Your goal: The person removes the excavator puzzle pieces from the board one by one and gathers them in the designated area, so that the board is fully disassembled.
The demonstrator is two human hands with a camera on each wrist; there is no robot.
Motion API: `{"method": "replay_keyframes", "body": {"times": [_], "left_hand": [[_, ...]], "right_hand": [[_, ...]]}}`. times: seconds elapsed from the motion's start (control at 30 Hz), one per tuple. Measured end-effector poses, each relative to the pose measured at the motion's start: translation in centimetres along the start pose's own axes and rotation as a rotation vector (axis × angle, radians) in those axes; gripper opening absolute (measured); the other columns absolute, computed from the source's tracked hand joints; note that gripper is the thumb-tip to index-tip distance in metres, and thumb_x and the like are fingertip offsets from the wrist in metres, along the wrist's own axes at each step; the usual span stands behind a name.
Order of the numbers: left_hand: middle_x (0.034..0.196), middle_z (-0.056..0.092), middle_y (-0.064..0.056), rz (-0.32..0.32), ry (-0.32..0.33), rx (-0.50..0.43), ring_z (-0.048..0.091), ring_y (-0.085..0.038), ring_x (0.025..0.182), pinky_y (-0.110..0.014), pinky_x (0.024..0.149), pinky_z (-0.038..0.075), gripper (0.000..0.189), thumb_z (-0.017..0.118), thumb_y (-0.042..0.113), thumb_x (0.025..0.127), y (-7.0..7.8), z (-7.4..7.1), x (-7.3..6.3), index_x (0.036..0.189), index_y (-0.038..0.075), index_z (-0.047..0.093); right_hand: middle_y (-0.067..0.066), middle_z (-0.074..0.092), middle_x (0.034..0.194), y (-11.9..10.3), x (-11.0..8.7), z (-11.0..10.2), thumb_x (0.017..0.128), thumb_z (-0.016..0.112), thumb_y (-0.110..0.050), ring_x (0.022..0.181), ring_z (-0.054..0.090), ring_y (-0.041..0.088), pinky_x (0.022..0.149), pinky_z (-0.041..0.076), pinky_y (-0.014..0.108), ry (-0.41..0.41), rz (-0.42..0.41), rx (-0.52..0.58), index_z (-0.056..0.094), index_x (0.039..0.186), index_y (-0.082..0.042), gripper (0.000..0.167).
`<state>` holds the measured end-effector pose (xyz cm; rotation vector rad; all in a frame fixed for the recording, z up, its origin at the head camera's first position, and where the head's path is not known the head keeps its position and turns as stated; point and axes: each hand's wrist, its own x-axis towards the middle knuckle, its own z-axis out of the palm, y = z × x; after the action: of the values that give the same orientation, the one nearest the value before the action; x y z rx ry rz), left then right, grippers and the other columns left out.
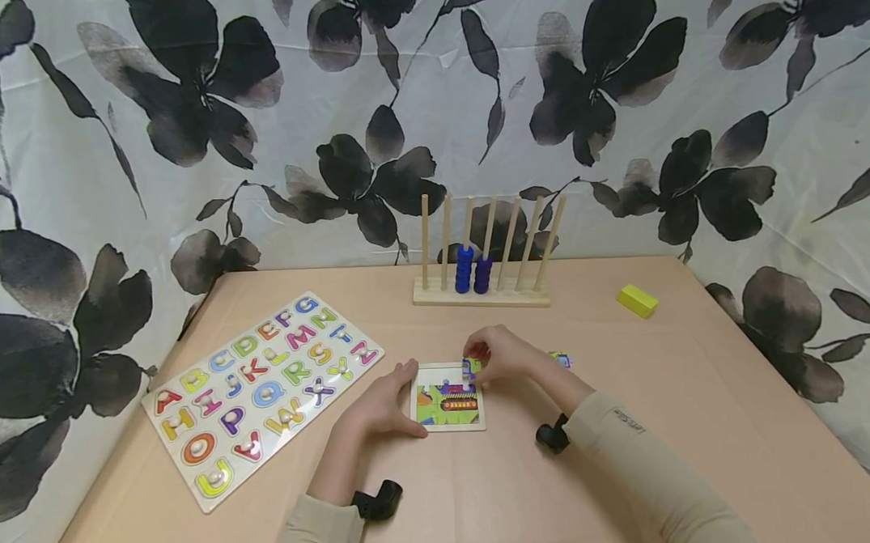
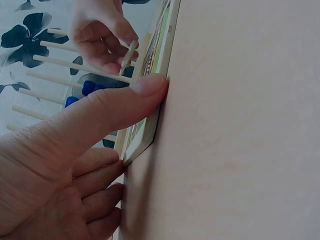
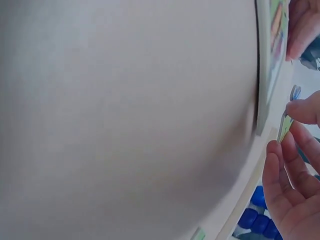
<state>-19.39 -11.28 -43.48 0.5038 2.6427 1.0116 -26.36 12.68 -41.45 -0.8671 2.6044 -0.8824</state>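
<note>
A small jigsaw puzzle tray [image 1: 449, 429] with a pale frame lies on the table, most of its colourful picture filled in. My left hand [image 1: 382, 403] holds the tray by its left side; the thumb [image 2: 150, 85] lies along the near edge in the left wrist view, and the other fingers meet the side. Over the tray's upper right corner, my right hand [image 1: 507, 353] pinches a puzzle piece [image 3: 286, 125] between thumb and fingertips, tilted up on edge. Another puzzle piece [image 1: 560, 358] lies right of the tray, partly hidden by the right forearm.
A white alphabet board [image 1: 256, 437] with knobbed letters lies at the left. Behind the tray stands a wooden peg rack [image 1: 480, 299] with blue beads [image 1: 464, 270] and purple beads [image 1: 483, 275]. A yellow block [image 1: 636, 301] sits at the back right, before a floral curtain [image 1: 441, 77].
</note>
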Motion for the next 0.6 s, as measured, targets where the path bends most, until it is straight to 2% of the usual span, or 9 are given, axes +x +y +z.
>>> {"method": "replay_keyframes", "body": {"times": [0.27,0.6], "left_hand": [[0.148,0.025,-0.013,0.002,0.0,0.013,0.018,-0.029,0.136,-0.04,0.11,0.02,0.107,0.088,0.021,0.056,0.1,0.0,0.0,0.141,-0.002,0.028],[0.148,0.025,-0.013,0.006,-0.004,0.022,0.018,-0.029,0.136,-0.04,0.11,0.019,0.106,0.087,0.022,0.057,-0.1,-0.1,0.0,0.141,-0.002,0.028]], "right_hand": [[0.005,0.061,0.084,0.8,-1.8,-1.6,0.063,0.076,-0.002,0.077,0.056,0.018,0.067,0.052,0.026,0.039,-0.005,0.014,0.065,0.093,0.0,0.032],[0.004,0.061,0.082,3.4,-4.6,-3.7,0.063,0.075,-0.002,0.076,0.056,0.018,0.064,0.051,0.029,0.079,0.01,-0.01,0.065,0.092,0.001,0.03]]}}
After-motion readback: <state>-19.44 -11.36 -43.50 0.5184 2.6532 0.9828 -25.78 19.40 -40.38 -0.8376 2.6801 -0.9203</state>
